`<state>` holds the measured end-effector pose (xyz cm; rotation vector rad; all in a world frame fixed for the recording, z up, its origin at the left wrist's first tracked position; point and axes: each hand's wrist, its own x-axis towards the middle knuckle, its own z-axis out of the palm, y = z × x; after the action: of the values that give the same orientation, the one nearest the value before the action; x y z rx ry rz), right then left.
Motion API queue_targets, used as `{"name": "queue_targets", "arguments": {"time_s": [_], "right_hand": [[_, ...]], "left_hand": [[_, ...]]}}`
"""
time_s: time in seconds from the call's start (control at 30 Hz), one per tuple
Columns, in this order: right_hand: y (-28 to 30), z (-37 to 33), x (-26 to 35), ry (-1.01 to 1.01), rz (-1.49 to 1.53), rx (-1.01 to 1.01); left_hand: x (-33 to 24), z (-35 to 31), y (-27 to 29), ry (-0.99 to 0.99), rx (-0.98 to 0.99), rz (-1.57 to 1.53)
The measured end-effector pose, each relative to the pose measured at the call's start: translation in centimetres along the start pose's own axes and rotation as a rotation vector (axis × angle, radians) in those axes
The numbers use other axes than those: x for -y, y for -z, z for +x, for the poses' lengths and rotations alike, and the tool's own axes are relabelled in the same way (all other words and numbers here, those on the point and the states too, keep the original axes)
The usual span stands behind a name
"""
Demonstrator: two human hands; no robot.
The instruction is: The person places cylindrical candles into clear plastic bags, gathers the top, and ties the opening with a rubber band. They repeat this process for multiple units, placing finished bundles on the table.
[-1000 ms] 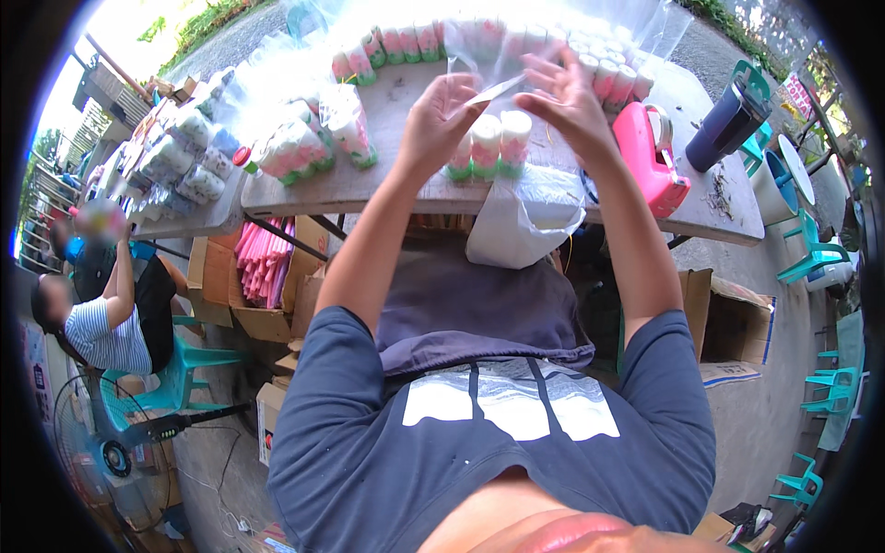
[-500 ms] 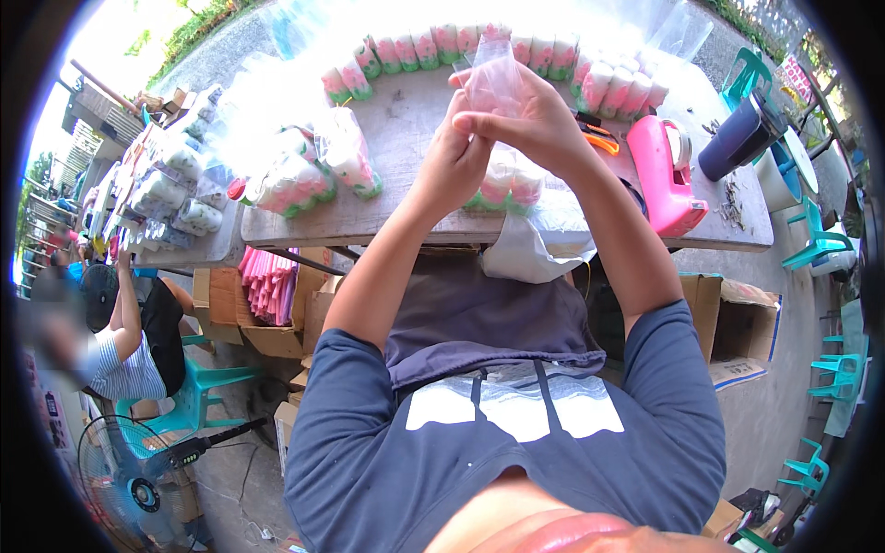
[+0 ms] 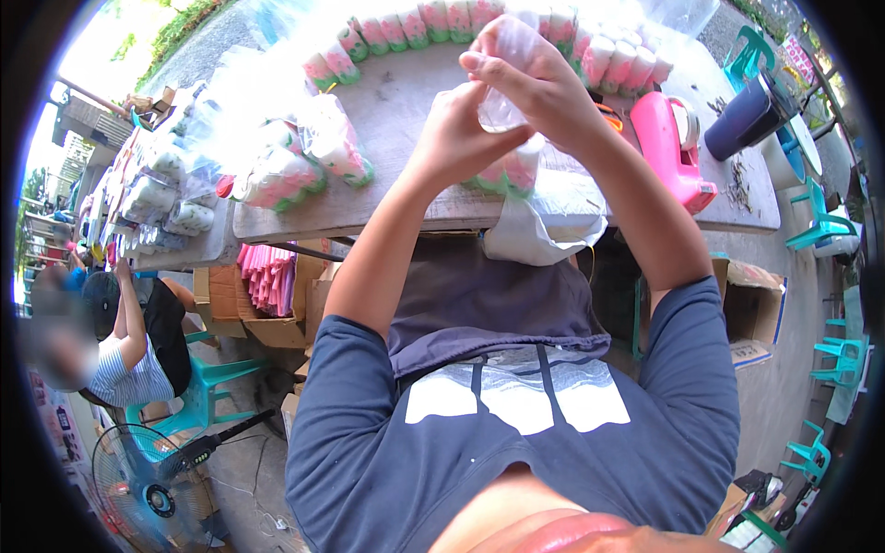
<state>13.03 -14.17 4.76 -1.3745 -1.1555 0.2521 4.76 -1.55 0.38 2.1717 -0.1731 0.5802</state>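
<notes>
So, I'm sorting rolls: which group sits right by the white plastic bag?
The group partly hidden behind the left hand; other rolls are far across the table or toward its left, away from that bag.

The single view comes from a wide fisheye camera on the wearer's head, the left one of a side-by-side pair. It looks steeply down and forward, upright and unmirrored. Nearest the lens, the navy T-shirt fills the lower middle; the left hand and right hand come at arm's length, over the tabletop. The far side reaches to the roadway. The sweep takes in a pedestal fan at near left and teal plastic chairs at right, tilted by the lens, inside a black curved border.
</notes>
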Motion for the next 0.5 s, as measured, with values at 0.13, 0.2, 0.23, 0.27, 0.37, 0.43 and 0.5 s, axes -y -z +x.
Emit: {"name": "queue_targets", "arguments": {"time_s": [0.13, 0.2, 0.23, 0.27, 0.37, 0.43, 0.5], "right_hand": [[1.8, -2.3, 0.5, 0.122, -0.397, -0.107], [2.8, -5.2, 1.1, 0.117, -0.208, -0.284], [4.2, -7.2, 0.4, 0.324, -0.406, -0.342], [5.8, -9.5, -0.3, 0.518, -0.627, -0.455], [8.5, -19.1, -4.1, 0.654, -1.393, -0.206], [8.3, -24.0, -6.8, 0.579, -1.559, 0.134], [7.4, -25.4, -7.2, 0.609, -1.511, 0.243]], "left_hand": [[0.5, 0.0, -0.9, 0.124, 0.014, -0.265], [0.9, 0.2, -0.7, 0.091, 0.010, -0.307], [1.1, 0.0, -0.8, 0.097, -0.022, -0.292], [0.8, 0.2, -1.2, 0.140, -0.024, -0.200], [-1.0, 0.5, -1.5, 0.203, -0.004, 0.029], [-1.2, 0.6, -1.9, 0.196, -0.007, 0.154], [-0.6, 0.4, -2.5, 0.168, -0.048, 0.273]]}}
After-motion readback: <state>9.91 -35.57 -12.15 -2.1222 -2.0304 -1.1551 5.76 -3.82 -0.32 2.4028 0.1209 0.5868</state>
